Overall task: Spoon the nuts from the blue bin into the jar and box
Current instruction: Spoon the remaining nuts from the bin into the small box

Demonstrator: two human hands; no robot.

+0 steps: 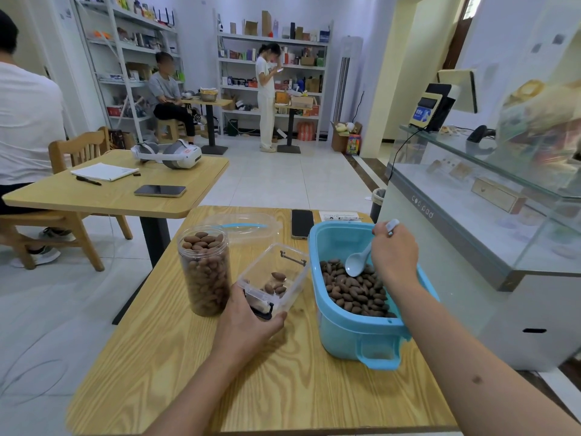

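Surface: a wooden surface [176, 366] with a bold grain carries everything in the task; both forearms reach in over its near edge.
Left hand: the left hand [248, 322] grips the near end of a clear plastic box [276, 275], its fingers [278, 319] clamped around the corner by a dark latch; the box is tipped, its far end raised.
Box: a few brown nuts lie in its lower part, and it stands between the jar and the bin, just beside both.
Bin: the blue bin [352, 335] sits to the right, open on top, with a handle on its near face.
Nuts: a layer of dark brown nuts [355, 291] covers the bin's floor.
Right hand: the right hand [394, 253] is over the bin, its fingers closed around the handle of a pale spoon [356, 262].
Spoon: its bowl points down and left, resting on or just above the nuts; which of the two I cannot tell.
Jar: a tall clear jar [204, 269] stands upright left of the box, lidless, filled with nuts nearly to its rim.
Lid: a clear lid [248, 228] with a blue band lies behind the jar and box.
Phone: a dark phone [301, 223] lies flat at the far edge, beside a white paper slip [341, 215].
Beyond: a second table [125, 196] holds a headset [176, 154].
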